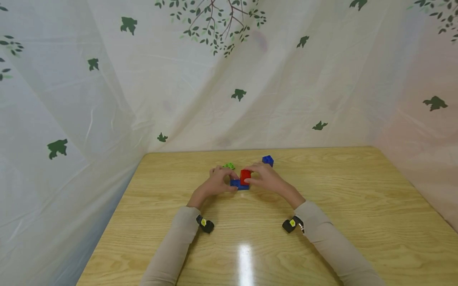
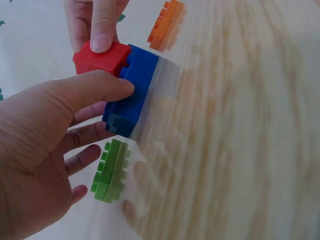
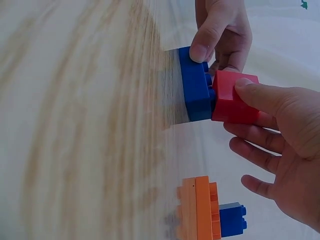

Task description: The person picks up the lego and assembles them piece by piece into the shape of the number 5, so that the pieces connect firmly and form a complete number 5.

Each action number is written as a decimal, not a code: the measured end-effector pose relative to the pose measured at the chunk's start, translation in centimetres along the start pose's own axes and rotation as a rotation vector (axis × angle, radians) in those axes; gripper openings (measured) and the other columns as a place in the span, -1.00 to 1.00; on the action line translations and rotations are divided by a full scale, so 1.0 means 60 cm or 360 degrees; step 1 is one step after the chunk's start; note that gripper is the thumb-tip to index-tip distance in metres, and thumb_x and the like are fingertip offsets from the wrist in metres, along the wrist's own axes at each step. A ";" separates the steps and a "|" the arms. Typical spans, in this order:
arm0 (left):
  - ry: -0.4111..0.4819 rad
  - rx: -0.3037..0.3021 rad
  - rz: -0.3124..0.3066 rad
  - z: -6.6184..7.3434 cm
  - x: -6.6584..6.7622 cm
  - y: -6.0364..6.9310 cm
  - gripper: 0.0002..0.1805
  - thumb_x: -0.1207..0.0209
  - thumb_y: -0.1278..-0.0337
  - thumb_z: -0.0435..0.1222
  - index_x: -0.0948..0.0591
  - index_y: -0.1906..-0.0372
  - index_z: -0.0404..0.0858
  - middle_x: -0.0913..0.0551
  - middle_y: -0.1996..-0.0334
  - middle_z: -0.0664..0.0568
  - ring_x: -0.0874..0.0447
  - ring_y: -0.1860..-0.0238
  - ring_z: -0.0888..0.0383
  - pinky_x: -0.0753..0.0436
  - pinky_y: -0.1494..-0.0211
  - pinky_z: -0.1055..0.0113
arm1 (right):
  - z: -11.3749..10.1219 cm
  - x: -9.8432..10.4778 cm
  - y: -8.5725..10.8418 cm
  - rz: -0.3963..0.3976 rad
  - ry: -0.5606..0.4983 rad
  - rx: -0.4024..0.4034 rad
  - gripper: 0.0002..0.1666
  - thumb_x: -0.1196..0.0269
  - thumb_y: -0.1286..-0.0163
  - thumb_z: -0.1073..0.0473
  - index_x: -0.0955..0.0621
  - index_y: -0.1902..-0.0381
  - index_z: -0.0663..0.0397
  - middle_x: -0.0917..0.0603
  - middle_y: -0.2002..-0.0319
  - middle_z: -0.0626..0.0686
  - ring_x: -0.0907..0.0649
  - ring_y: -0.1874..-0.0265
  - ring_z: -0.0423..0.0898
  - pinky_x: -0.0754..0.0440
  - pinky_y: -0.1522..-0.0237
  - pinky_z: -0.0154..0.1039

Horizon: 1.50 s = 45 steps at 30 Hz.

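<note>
My left hand (image 1: pixel 219 182) pinches a long blue toy building brick (image 2: pixel 135 92) between thumb and fingers, holding it down on the table. Between the thumb and fingers of my right hand (image 1: pixel 266 176) is a red brick (image 3: pixel 237 97). The red brick sits over the right end of the blue one, its underside at the studs. A sliver of stud shows between the two in the right wrist view, and it looks slightly tilted. Whether they are fully joined I cannot tell.
A green studded brick (image 2: pixel 107 172) lies behind my left hand. Beyond my right hand stands an orange brick (image 3: pixel 202 207) with a small blue block (image 3: pixel 231 220) on top. A patterned cloth (image 1: pixel 200 99) hangs behind the wooden table (image 1: pixel 247 222).
</note>
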<state>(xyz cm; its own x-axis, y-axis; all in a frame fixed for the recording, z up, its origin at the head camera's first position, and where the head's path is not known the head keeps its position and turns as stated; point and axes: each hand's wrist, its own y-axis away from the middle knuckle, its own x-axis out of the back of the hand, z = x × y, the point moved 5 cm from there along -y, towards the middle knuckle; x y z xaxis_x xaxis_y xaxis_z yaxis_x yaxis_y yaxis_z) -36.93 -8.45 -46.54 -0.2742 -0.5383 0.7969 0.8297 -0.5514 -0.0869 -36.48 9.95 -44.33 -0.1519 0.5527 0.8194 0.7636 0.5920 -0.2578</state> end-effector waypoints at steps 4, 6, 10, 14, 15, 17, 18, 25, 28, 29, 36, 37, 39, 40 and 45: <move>0.0001 0.0005 0.0000 -0.001 -0.001 0.000 -0.71 -0.47 -0.11 -0.21 -0.72 0.06 -0.15 -0.70 0.14 0.07 -0.34 -0.03 0.04 -0.08 -0.22 -0.06 | -0.001 -0.001 0.000 -0.0005 0.0004 -0.0013 -0.54 -0.36 -0.41 0.09 -0.65 -0.20 0.19 -0.75 -0.03 0.13 -0.66 -0.01 0.07 -0.64 -0.06 0.01; 0.0000 0.0008 -0.0002 -0.002 -0.001 -0.001 -0.71 -0.47 -0.11 -0.21 -0.72 0.06 -0.15 -0.70 0.14 0.07 -0.34 -0.03 0.04 -0.08 -0.21 -0.04 | -0.001 -0.001 0.000 -0.0015 0.0013 -0.0027 -0.53 -0.36 -0.42 0.09 -0.65 -0.20 0.18 -0.75 -0.03 0.13 -0.66 -0.02 0.08 -0.64 -0.06 0.01; -0.0012 0.0008 0.0002 -0.002 -0.001 -0.002 -0.71 -0.47 -0.11 -0.20 -0.73 0.06 -0.14 -0.70 0.14 0.07 -0.34 -0.03 0.04 -0.08 -0.19 -0.03 | -0.003 -0.001 0.000 -0.0036 0.0038 -0.0054 -0.52 -0.34 -0.43 0.07 -0.64 -0.22 0.17 -0.74 -0.05 0.14 -0.66 -0.04 0.09 -0.63 -0.08 0.02; -0.0018 0.0009 0.0012 -0.004 -0.001 -0.004 -0.71 -0.47 -0.11 -0.20 -0.73 0.06 -0.14 -0.70 0.13 0.07 -0.34 -0.03 0.04 -0.09 -0.18 -0.03 | -0.006 0.001 0.001 -0.0031 0.0082 -0.0044 -0.51 -0.33 -0.44 0.06 -0.63 -0.24 0.17 -0.73 -0.08 0.16 -0.66 -0.06 0.11 -0.63 -0.09 0.06; -0.0019 0.0011 0.0013 -0.004 -0.001 -0.004 -0.70 -0.47 -0.10 -0.20 -0.73 0.06 -0.14 -0.70 0.13 0.07 -0.34 -0.04 0.04 -0.08 -0.19 -0.03 | -0.006 0.001 0.001 -0.0029 0.0091 -0.0039 -0.51 -0.33 -0.44 0.05 -0.63 -0.24 0.17 -0.73 -0.08 0.16 -0.66 -0.06 0.10 -0.63 -0.09 0.06; -0.0013 0.0007 0.0017 -0.003 -0.001 -0.003 -0.70 -0.48 -0.10 -0.20 -0.73 0.06 -0.14 -0.70 0.13 0.07 -0.34 -0.04 0.04 -0.08 -0.17 -0.02 | -0.008 0.001 0.001 -0.0024 0.0107 -0.0032 -0.50 -0.33 -0.44 0.05 -0.63 -0.24 0.17 -0.73 -0.08 0.16 -0.67 -0.05 0.10 -0.63 -0.09 0.06; -0.0015 -0.0002 0.0023 -0.002 0.000 -0.003 -0.70 -0.48 -0.09 -0.20 -0.73 0.06 -0.15 -0.70 0.13 0.07 -0.34 -0.03 0.03 -0.09 -0.16 -0.02 | -0.008 0.001 0.001 -0.0024 0.0111 -0.0033 -0.50 -0.32 -0.45 0.04 -0.63 -0.25 0.17 -0.73 -0.07 0.16 -0.66 -0.05 0.09 -0.63 -0.08 0.06; -0.0003 -0.0018 0.0028 0.000 0.000 -0.002 -0.70 -0.47 -0.09 -0.22 -0.73 0.07 -0.17 -0.70 0.14 0.05 -0.34 -0.02 0.03 -0.09 -0.17 -0.03 | -0.009 0.000 0.002 -0.0038 0.0135 -0.0071 -0.48 -0.31 -0.46 0.03 -0.61 -0.27 0.18 -0.71 -0.13 0.19 -0.63 -0.12 0.13 -0.59 -0.16 0.10; -0.0006 -0.0021 0.0028 0.002 0.000 -0.001 -0.71 -0.47 -0.09 -0.22 -0.73 0.07 -0.17 -0.71 0.13 0.05 -0.34 -0.02 0.03 -0.08 -0.17 -0.04 | -0.011 0.000 0.002 -0.0042 0.0118 -0.0081 -0.47 -0.32 -0.45 0.04 -0.61 -0.27 0.18 -0.69 -0.16 0.22 -0.62 -0.16 0.16 -0.57 -0.20 0.13; -0.0004 -0.0022 0.0030 0.002 0.000 -0.001 -0.71 -0.47 -0.09 -0.23 -0.73 0.08 -0.17 -0.71 0.13 0.05 -0.34 -0.02 0.03 -0.09 -0.17 -0.05 | -0.011 0.000 0.002 -0.0041 0.0110 -0.0081 -0.47 -0.32 -0.45 0.04 -0.61 -0.27 0.18 -0.69 -0.17 0.22 -0.62 -0.17 0.17 -0.57 -0.21 0.14; 0.0016 -0.0002 0.0024 0.000 -0.001 0.000 -0.72 -0.48 -0.09 -0.22 -0.73 0.09 -0.14 -0.71 0.14 0.07 -0.34 -0.03 0.03 -0.08 -0.18 -0.05 | -0.013 -0.002 0.000 -0.0022 0.0102 -0.0049 -0.49 -0.33 -0.44 0.05 -0.62 -0.25 0.18 -0.70 -0.16 0.22 -0.63 -0.17 0.17 -0.58 -0.20 0.13; 0.0017 0.0002 0.0024 0.000 -0.001 0.000 -0.72 -0.48 -0.09 -0.22 -0.73 0.09 -0.14 -0.71 0.14 0.07 -0.34 -0.03 0.04 -0.08 -0.17 -0.05 | -0.013 -0.002 0.000 -0.0021 0.0101 -0.0049 -0.49 -0.33 -0.44 0.05 -0.62 -0.25 0.18 -0.70 -0.16 0.22 -0.63 -0.16 0.17 -0.58 -0.20 0.12; 0.0022 0.0009 0.0025 0.000 -0.001 0.000 -0.73 -0.48 -0.08 -0.22 -0.73 0.10 -0.14 -0.71 0.15 0.08 -0.34 -0.02 0.04 -0.08 -0.16 -0.04 | -0.012 -0.002 0.001 -0.0025 0.0091 -0.0058 -0.48 -0.33 -0.44 0.06 -0.62 -0.26 0.19 -0.69 -0.17 0.23 -0.63 -0.16 0.17 -0.58 -0.19 0.12; 0.0021 0.0015 0.0024 0.000 -0.001 0.000 -0.72 -0.48 -0.08 -0.22 -0.73 0.10 -0.14 -0.71 0.15 0.08 -0.34 -0.02 0.04 -0.08 -0.16 -0.04 | -0.012 -0.002 0.001 -0.0029 0.0082 -0.0068 -0.48 -0.32 -0.45 0.06 -0.61 -0.27 0.20 -0.69 -0.17 0.23 -0.63 -0.16 0.17 -0.59 -0.19 0.12; 0.0019 0.0029 0.0013 0.001 0.000 0.000 -0.71 -0.48 -0.09 -0.23 -0.72 0.08 -0.15 -0.70 0.13 0.06 -0.34 -0.03 0.04 -0.08 -0.17 -0.02 | -0.009 -0.002 0.004 -0.0061 0.0003 -0.0130 -0.45 -0.29 -0.48 0.07 -0.56 -0.32 0.23 -0.64 -0.22 0.28 -0.60 -0.20 0.20 -0.58 -0.20 0.14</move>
<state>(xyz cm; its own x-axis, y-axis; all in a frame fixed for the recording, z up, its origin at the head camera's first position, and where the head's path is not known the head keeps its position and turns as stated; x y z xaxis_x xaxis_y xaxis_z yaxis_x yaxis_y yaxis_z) -36.91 -8.42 -46.54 -0.2731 -0.5503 0.7890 0.8407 -0.5352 -0.0823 -35.94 9.70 -44.19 -0.1810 0.5292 0.8289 0.8058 0.5631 -0.1835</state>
